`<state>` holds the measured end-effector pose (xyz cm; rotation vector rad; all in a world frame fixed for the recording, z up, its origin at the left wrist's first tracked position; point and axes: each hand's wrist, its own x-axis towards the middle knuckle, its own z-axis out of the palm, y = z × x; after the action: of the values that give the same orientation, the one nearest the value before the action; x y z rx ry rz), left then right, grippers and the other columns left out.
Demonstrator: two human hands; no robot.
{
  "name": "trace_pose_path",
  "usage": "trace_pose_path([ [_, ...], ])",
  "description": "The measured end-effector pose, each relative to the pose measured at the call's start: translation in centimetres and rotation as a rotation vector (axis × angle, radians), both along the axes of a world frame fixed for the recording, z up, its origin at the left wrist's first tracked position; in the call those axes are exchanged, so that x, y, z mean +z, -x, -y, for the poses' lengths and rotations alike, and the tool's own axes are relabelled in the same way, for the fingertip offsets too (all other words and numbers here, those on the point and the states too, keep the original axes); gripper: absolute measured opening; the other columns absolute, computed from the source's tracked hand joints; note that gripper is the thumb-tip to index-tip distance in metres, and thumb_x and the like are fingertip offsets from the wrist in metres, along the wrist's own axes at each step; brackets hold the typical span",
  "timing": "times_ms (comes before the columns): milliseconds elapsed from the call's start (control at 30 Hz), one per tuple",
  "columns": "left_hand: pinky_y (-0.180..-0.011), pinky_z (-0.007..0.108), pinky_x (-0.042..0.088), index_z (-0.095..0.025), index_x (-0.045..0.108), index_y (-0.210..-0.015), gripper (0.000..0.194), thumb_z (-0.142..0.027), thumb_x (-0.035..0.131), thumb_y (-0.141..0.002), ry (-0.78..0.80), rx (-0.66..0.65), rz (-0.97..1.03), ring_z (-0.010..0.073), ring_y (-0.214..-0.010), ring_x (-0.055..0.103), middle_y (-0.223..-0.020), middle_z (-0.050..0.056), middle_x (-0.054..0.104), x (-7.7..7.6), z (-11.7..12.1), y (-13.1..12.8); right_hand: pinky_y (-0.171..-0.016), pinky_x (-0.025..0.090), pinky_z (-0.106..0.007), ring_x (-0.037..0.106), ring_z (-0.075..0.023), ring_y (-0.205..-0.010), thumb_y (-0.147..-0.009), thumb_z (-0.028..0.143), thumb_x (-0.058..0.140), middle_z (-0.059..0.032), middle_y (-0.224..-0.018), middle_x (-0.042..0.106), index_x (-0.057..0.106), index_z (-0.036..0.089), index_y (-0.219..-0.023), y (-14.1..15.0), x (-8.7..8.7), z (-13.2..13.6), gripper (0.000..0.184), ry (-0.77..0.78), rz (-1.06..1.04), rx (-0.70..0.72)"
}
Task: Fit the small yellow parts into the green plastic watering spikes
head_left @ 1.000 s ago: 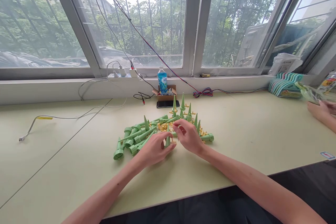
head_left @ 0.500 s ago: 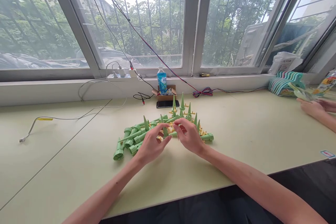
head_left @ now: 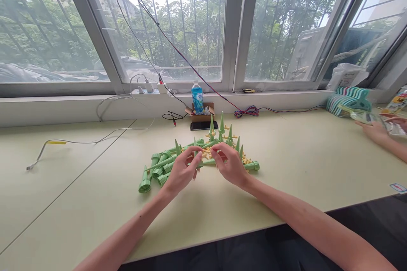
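Observation:
My left hand point(head_left: 184, 171) and my right hand point(head_left: 231, 168) are raised over the front of a pile, fingertips close together but apart. Thumb and fingers of each hand are pinched; whatever is between them is too small to make out, though yellow shows by the left fingertips. Around them lie several green plastic watering spikes point(head_left: 163, 163) with ridged round caps, mostly to the left. A few more green spikes point(head_left: 221, 123) stand point up behind my right hand. Small yellow plastic valve-like pieces point(head_left: 246, 159) are scattered among them, partly hidden by my hands.
Behind the pile are a black phone point(head_left: 203, 125), a small cardboard box point(head_left: 209, 115) and a blue bottle point(head_left: 197, 99). A grey cable point(head_left: 95, 140) runs along the left. At the right, another person's hands point(head_left: 377, 133) hold a clear packet beside teal hangers point(head_left: 349, 100).
My left thumb has closed up against its fingers, from a wider gap. My right hand stays pinched in nearly the same place. The other person's hands have shifted slightly with the packet.

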<state>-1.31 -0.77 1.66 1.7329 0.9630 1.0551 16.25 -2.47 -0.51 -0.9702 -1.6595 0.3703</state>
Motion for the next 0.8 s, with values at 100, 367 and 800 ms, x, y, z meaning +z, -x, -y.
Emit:
trace_pose_path([
  [100, -0.037, 0.022, 0.046, -0.020, 0.058, -0.094, 0.031, -0.049, 0.060, -0.085, 0.068, 0.016, 0.088, 0.0111, -0.051, 0.055, -0.070, -0.004, 0.043, 0.23, -0.07, -0.04, -0.054, 0.046, -0.024, 0.054, -0.0103, -0.058, -0.097, 0.029, 0.049, -0.0036, -0.088, 0.062, 0.060, 0.019, -0.092, 0.00, -0.05, -0.02, 0.015, -0.002, 0.000, -0.004],
  [367, -0.039, 0.023, 0.049, -0.028, 0.046, -0.122, 0.050, -0.044, 0.069, -0.081, 0.149, -0.001, 0.200, 0.0142, -0.056, 0.060, -0.076, -0.004, 0.049, 0.59, 0.09, 0.06, -0.054, 0.047, -0.024, 0.054, -0.0103, -0.058, -0.097, 0.028, 0.049, -0.0036, -0.087, 0.062, 0.059, 0.019, -0.091, 0.02, -0.03, 0.03, 0.015, -0.005, -0.004, -0.007],
  [800, -0.049, 0.021, 0.047, -0.016, 0.063, -0.094, 0.032, -0.044, 0.069, -0.081, 0.280, -0.111, 0.220, 0.0125, -0.068, 0.053, -0.079, 0.003, 0.056, 0.20, -0.40, 0.35, -0.051, 0.044, -0.023, 0.053, -0.0104, -0.057, -0.097, 0.029, 0.049, -0.0032, -0.085, 0.062, 0.059, 0.019, -0.089, 0.04, 0.08, 0.07, 0.016, -0.006, 0.002, -0.017],
])
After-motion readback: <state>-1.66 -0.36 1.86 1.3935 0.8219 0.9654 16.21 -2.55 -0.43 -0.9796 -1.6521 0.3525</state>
